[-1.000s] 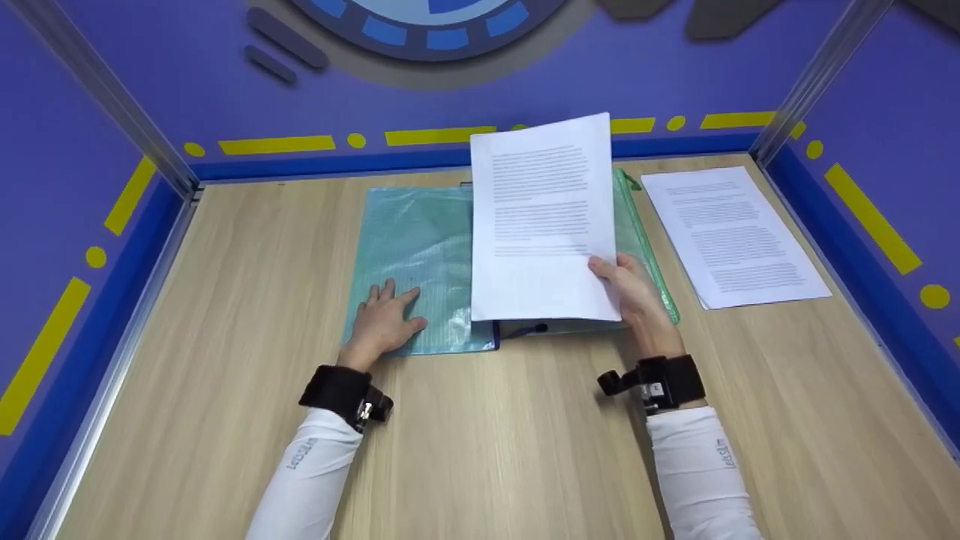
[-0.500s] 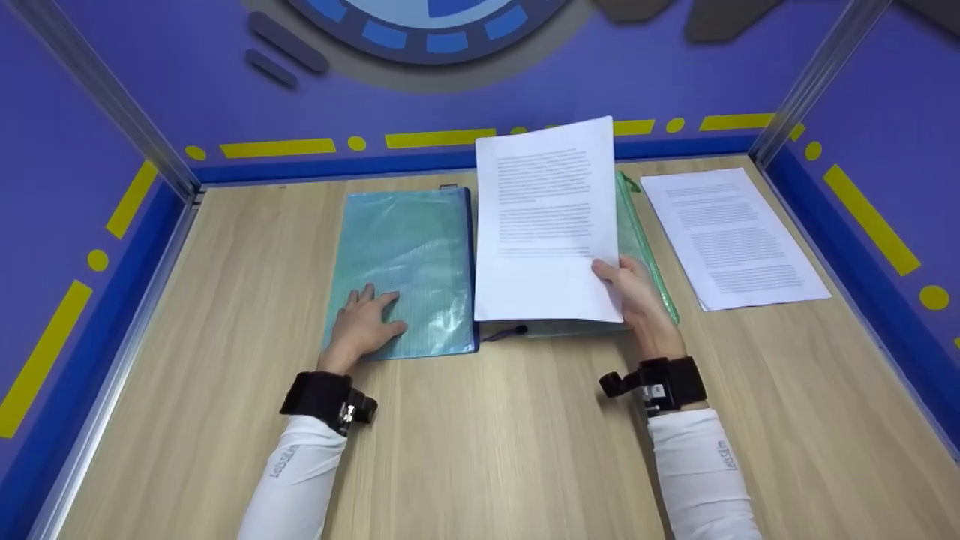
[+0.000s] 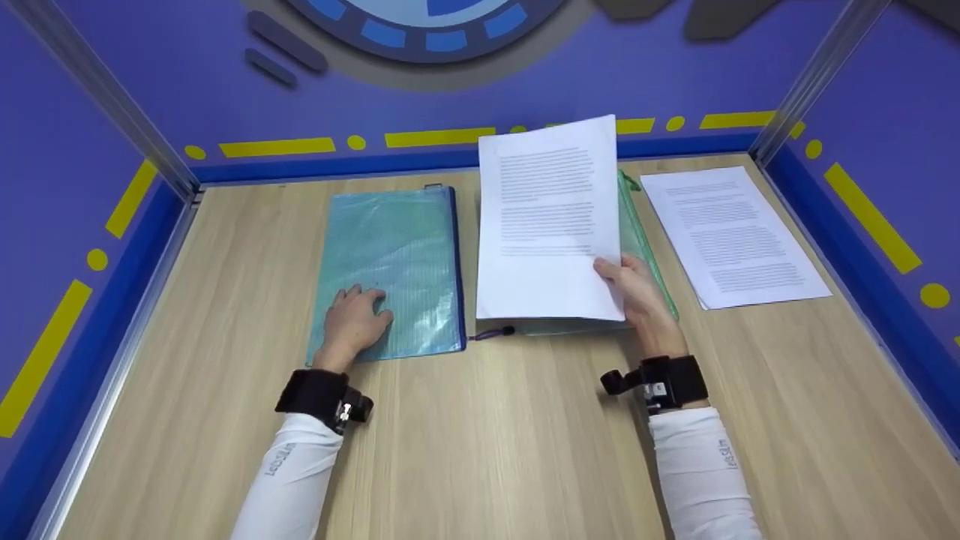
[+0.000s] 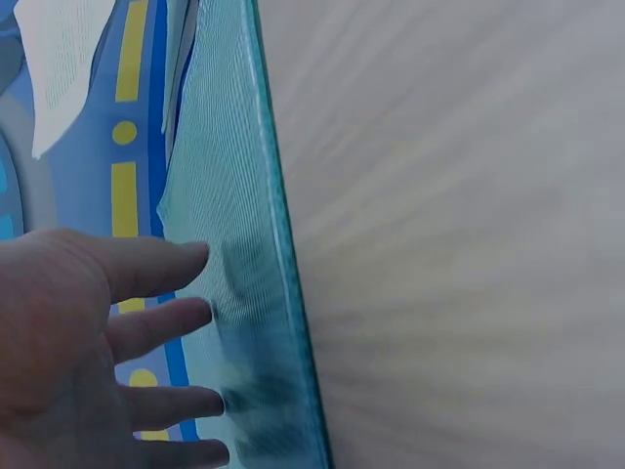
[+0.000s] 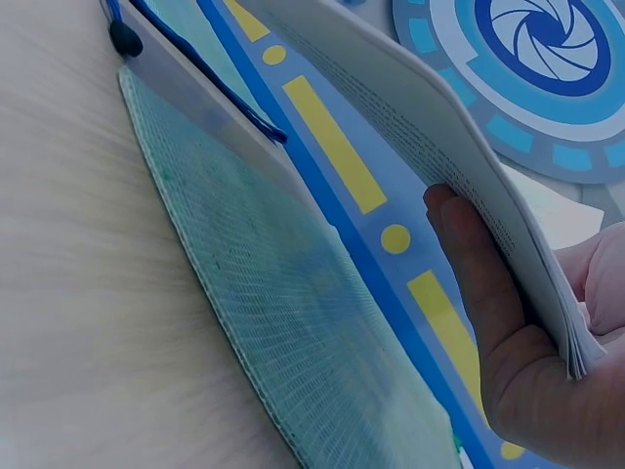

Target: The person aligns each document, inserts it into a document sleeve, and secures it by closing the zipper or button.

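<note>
My right hand [image 3: 643,294] pinches a sheaf of printed paper [image 3: 550,217] at its lower right edge, thumb on the front and fingers behind. The sheaf is raised over a green mesh zip pouch [image 5: 264,264], mostly hidden by it in the head view. Further left lies a blue-green mesh zip pouch [image 3: 394,247] with a dark blue zip along its right side. On that pouch's lower left part rests my left hand [image 3: 352,322], its fingers [image 4: 161,327] spread and nearly straight in the left wrist view.
A second stack of printed paper [image 3: 739,236] lies on the wooden table [image 3: 517,442] at the right. A dark zip pull [image 3: 493,332] sticks out between the pouches. Purple walls [image 3: 442,105] bound the back and both sides.
My left hand has slid the blue-green pouch to the left, out from under the paper and apart from the green pouch. My right hand and the sheaf have shifted very slightly right.
</note>
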A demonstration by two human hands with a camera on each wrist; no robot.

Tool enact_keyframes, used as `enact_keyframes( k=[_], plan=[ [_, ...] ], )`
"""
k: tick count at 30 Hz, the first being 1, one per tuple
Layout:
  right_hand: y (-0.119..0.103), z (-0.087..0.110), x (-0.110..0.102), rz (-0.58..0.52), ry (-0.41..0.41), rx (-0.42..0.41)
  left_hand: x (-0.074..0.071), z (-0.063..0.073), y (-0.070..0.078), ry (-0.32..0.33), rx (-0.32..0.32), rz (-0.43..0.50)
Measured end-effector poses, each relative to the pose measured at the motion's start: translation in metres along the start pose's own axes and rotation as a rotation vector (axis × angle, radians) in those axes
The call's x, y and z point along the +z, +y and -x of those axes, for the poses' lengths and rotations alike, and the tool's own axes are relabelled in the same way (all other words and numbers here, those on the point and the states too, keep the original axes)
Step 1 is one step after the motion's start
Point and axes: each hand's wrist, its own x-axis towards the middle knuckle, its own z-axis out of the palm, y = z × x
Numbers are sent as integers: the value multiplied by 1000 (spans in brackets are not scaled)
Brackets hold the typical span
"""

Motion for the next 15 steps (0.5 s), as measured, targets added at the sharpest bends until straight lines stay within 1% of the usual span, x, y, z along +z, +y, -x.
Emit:
enact_keyframes(
  k=[3,5,7,10,13,15],
  plan=[
    [1,-1,1,-14,-4,14,3,0,10,40,-14,21],
    [2,-1,2,-18,-9,17,4,0,19,50,-13,40],
    [3,-1,2,-24,-8,17,5,-1,30,47,-6,55],
    [3,-2,0,-15,-5,17,8,-3,46,57,29,62],
    [2,-2,-1,-3,0,18,13,-5,64,63,50,39],
    [2,-2,-1,6,5,16,17,-7,75,63,54,4]
  ],
)
